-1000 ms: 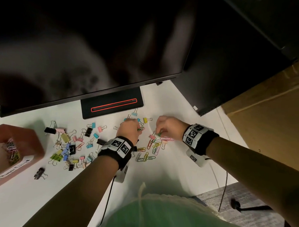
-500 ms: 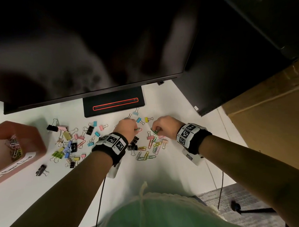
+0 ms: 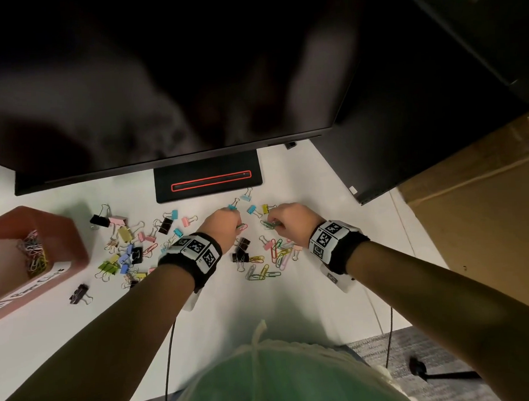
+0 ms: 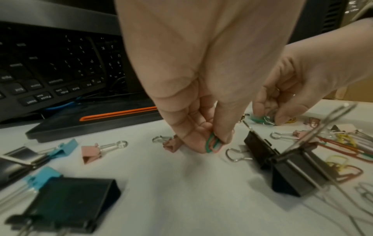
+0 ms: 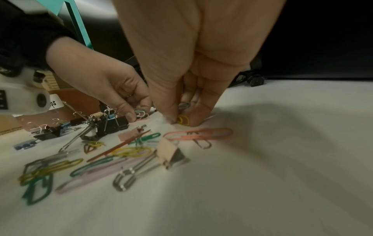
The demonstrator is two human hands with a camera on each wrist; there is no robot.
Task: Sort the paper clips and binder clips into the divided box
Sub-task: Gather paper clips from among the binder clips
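My left hand is down on the white desk, thumb and fingers curled tight, pinching a green paper clip with a pink one against it, tips touching the surface. My right hand is just to the right of it, fingers also curled, pinching a yellow paper clip at the desk, with a green one tucked higher up inside the same grip (the left wrist view shows more green clips under those fingers).

Loose paper clips lie in a mixed heap on the near side of both hands, pink, yellow, green, grey. Two black binder clips sit between that heap and my left wrist. The main scatter of binder clips is to the left, pink, blue, yellow, green, black, with a few small blue and yellow ones on the far side of my hands, and one black clip apart on the near left.

The divided box stands at the far left edge of the desk, well apart from my hands, with a pile of paper clips already in one section; its other sections I cannot see. A label is on its near wall, unreadable.

A monitor hangs over the far side, its stand base just beyond the clips.
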